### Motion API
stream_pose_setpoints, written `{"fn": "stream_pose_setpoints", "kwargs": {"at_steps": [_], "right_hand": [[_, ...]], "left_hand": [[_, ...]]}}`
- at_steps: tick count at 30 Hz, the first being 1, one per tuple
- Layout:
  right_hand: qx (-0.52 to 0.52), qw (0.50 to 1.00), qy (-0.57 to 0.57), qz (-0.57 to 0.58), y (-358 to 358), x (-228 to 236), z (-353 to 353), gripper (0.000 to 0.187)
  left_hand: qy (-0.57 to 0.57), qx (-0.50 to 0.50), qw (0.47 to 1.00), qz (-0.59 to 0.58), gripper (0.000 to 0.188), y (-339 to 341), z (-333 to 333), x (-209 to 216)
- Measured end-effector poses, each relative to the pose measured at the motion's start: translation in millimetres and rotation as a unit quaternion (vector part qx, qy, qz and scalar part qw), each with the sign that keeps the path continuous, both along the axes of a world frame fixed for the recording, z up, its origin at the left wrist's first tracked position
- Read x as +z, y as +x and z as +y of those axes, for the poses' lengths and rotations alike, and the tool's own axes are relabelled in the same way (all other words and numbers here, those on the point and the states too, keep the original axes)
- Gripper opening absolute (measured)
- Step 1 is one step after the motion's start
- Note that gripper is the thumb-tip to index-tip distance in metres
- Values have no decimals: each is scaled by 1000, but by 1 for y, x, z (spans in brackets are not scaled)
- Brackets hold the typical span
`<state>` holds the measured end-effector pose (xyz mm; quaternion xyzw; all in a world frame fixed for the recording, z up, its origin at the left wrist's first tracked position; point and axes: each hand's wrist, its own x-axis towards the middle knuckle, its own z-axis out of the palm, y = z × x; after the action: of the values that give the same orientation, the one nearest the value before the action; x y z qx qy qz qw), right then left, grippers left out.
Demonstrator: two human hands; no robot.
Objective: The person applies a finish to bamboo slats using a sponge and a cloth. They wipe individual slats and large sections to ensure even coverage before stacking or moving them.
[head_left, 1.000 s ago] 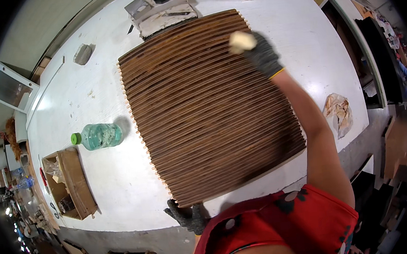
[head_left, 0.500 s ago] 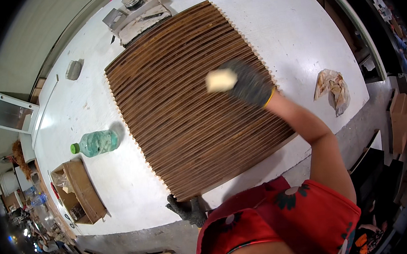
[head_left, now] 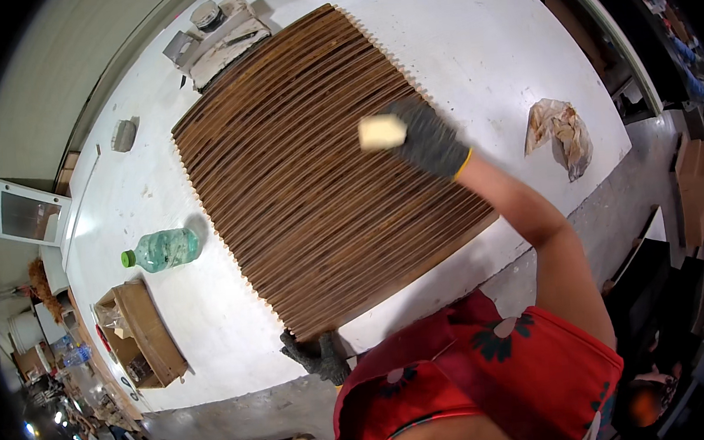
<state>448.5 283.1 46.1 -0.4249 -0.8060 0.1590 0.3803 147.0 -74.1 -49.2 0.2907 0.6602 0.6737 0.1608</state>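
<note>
A ribbed brown wooden panel (head_left: 324,181) with pale, toothed side edges lies flat on the white table. In my right hand (head_left: 431,138), which wears a dark grey glove with a yellow cuff, is a pale yellow block (head_left: 382,132). It sits over the panel's right-hand part; motion blurs it, so whether it is a sponge or a sanding block is unclear. My left hand (head_left: 317,360), also in a dark glove, holds the panel's near left corner, thumb and fingers astride it.
Left of the panel are a green-capped clear bottle (head_left: 164,250) and an open cardboard box (head_left: 153,339). A stained crumpled cloth or paper (head_left: 560,133) lies at the right. Behind the panel's far left corner sits a block with a tin (head_left: 208,16) on it. The white table (head_left: 470,37) has a near edge by my body.
My right hand, with the pale block, has shifted slightly over the panel. The whole view has turned a little. My left hand keeps to the same corner.
</note>
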Motion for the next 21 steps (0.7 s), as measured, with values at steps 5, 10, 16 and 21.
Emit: {"fn": "stream_pose_setpoints", "kwargs": {"at_steps": [5,10,16,21], "right_hand": [[-215,963,-98,-129,86,8,71,54],[-50,987,-75,134,24,11,-17,45],[27,998,-51,-12,9,2,-31,31],[-256,953,-11,-163,96,4,42,47]], "left_hand": [[-111,-17,989,96,89,-6,-5,8],[-93,-16,994,55,89,-4,-2,9],[-63,-18,998,9,89,1,2,11],[-122,-22,989,85,95,-6,-8,10]]}}
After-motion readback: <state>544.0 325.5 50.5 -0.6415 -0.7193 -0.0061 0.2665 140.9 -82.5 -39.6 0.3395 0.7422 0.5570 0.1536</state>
